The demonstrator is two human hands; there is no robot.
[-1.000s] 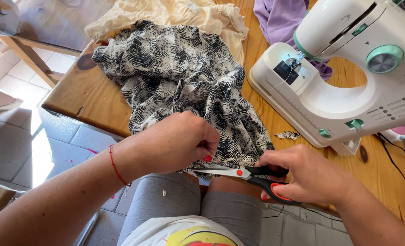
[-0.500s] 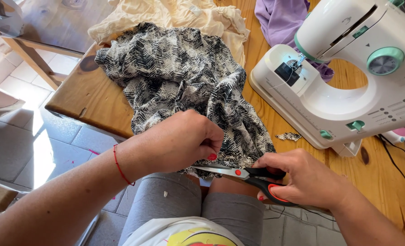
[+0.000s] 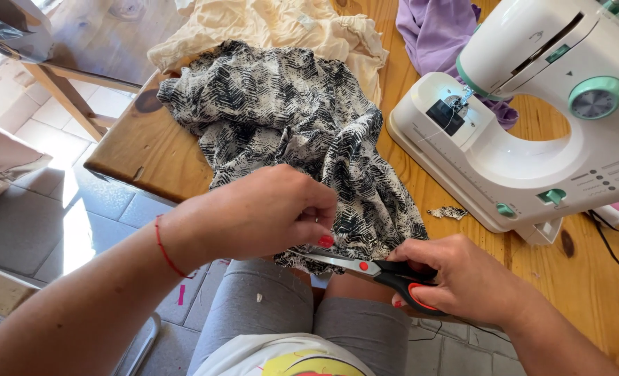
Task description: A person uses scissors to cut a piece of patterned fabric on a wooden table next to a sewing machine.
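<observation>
Wooden table (image 3: 149, 150) unchanged; the left hand (image 3: 267, 212) still pinches black-and-white patterned fabric (image 3: 302, 125) while the right hand (image 3: 462, 278) has slightly closed its black-handled scissors (image 3: 365, 266).

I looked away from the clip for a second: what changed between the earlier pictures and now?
Little. The left hand crept slightly right along the patterned cloth; the right hand kept its grip on the scissors, blades at the cloth's edge. Nothing was let go. The sewing machine, cream cloth and purple cloth stayed put.
</observation>
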